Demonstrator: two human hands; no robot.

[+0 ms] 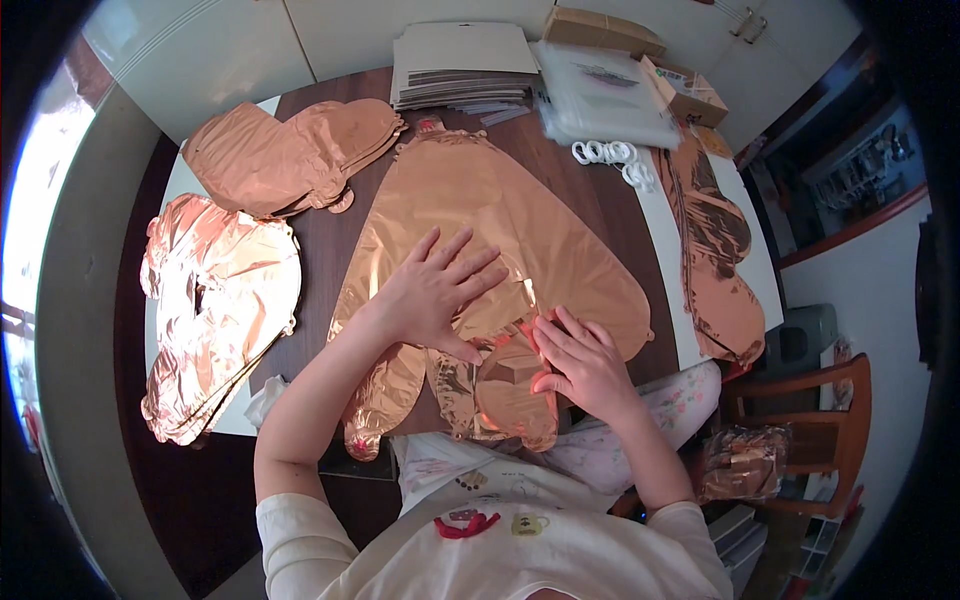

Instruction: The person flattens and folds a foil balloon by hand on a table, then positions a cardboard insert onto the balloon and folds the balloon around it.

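A large flat rose-gold foil balloon [470,190] lies across the middle of the table, wide toward me and narrow at the far end. Its near part is folded and crumpled, with rounded foil lobes [515,385] hanging over the table's front edge. My left hand [435,300] rests on the foil with its fingers spread, holding nothing. To its right, my right hand [585,360] touches the folded foil, fingers stretched out and thumb apart. Some foil beneath both palms is hidden.
Flat foil balloons are stacked at the left [225,270], the back left [290,155] and the right [715,255]. Behind are cardboard sheets [465,60], clear plastic bags [605,100], white coils [605,153] and a small box [685,90]. A wooden chair [855,430] stands right.
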